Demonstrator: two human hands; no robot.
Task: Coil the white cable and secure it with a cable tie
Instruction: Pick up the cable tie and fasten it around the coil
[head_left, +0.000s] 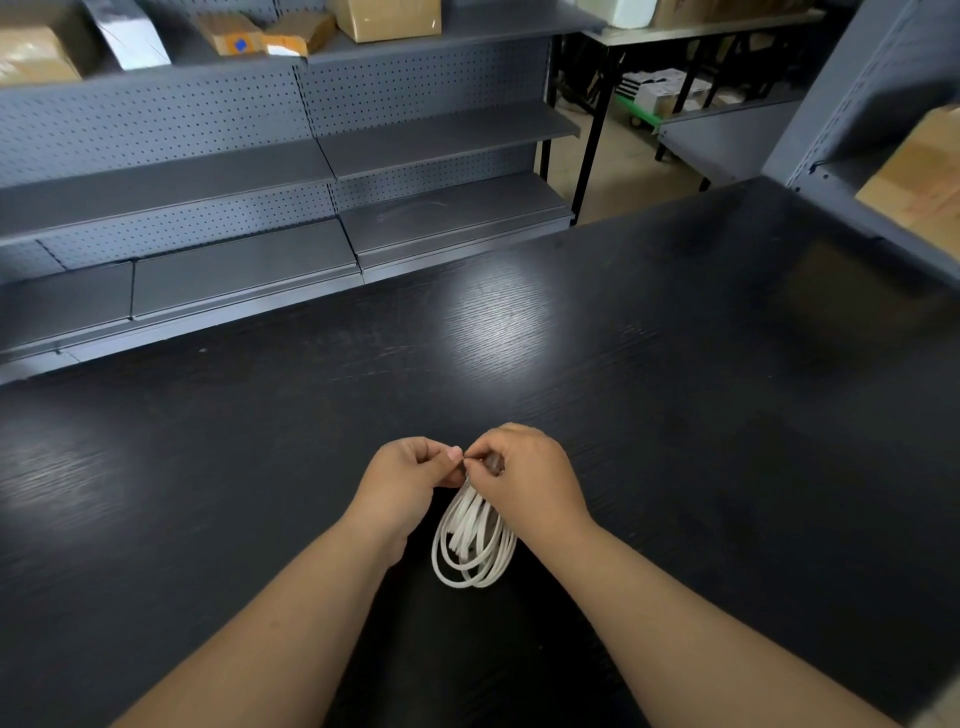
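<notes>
Grey pegboard shelving (322, 156) with cardboard boxes (387, 18) on its top level stood behind a dark wood-grain table (675, 389). Over the near middle of the table, both hands met at the top of the coiled white cable (474, 540). The left hand (410, 475) and the right hand (524, 470) each pinched the gathered top of the coil with curled fingers, fingertips touching. The loops hung down between the wrists toward the table. Whether a cable tie was there could not be told.
</notes>
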